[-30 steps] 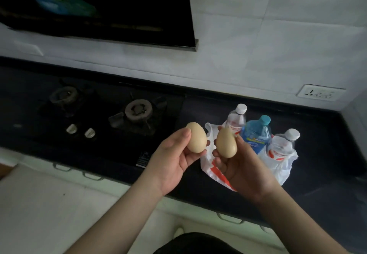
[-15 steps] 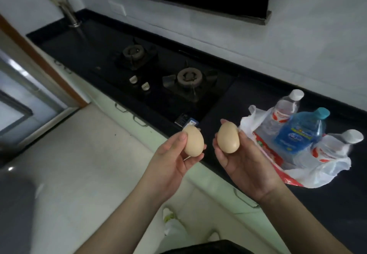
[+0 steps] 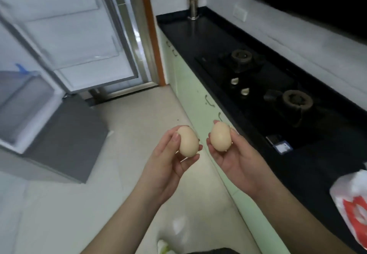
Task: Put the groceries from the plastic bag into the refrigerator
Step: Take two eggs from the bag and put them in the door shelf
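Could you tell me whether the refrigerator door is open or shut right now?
Open. The refrigerator door is swung wide, so its inner shelves face the camera, and the compartment beside it is exposed.

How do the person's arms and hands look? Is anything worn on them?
Both forearms are bare, with no sleeves in view. The left hand and the right hand wear no gloves, and no rings, watch or bracelet show. The fingernails look short and unpainted.
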